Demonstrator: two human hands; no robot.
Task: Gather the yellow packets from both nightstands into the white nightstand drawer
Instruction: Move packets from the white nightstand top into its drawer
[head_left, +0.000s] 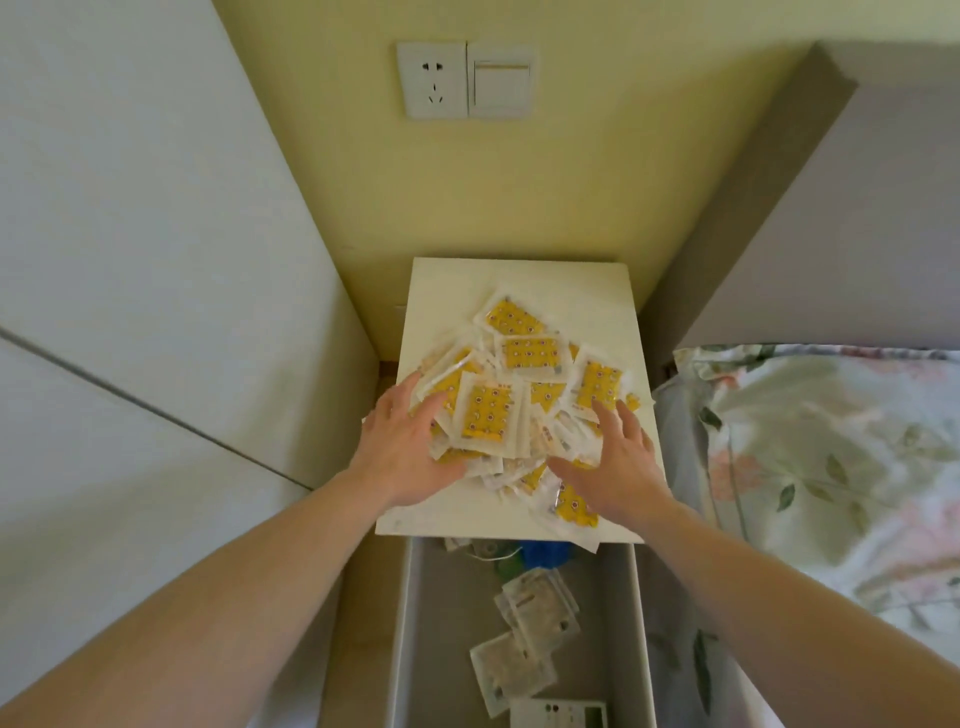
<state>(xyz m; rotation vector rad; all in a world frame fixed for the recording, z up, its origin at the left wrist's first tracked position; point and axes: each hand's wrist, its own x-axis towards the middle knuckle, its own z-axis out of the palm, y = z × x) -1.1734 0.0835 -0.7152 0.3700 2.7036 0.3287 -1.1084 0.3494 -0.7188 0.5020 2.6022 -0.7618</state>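
You stand before a pale yellow wall (519, 197) with a white socket and switch plate (466, 80) on it. At your left is a large white flat panel (130, 234), and at your right a bed with grey headboard (831, 218) and a floral pillow (831, 441).

Between them sits the white rectangular nightstand (519, 283). Its open white drawer (415, 623) is pulled toward you, below the near edge of the top. Inside the drawer lie some pale flat packets (524, 639) and a few small things which I cannot identify.

On the nightstand top lies a loose heap of yellow packets in clear plastic wrap (524, 395), many overlapping, and one hangs over the near edge at the right.

Your left hand (410, 452) rests with spread fingers on the left side of the heap. Your right hand (618, 462) lies with spread fingers on the right side. Neither hand pinches a packet.
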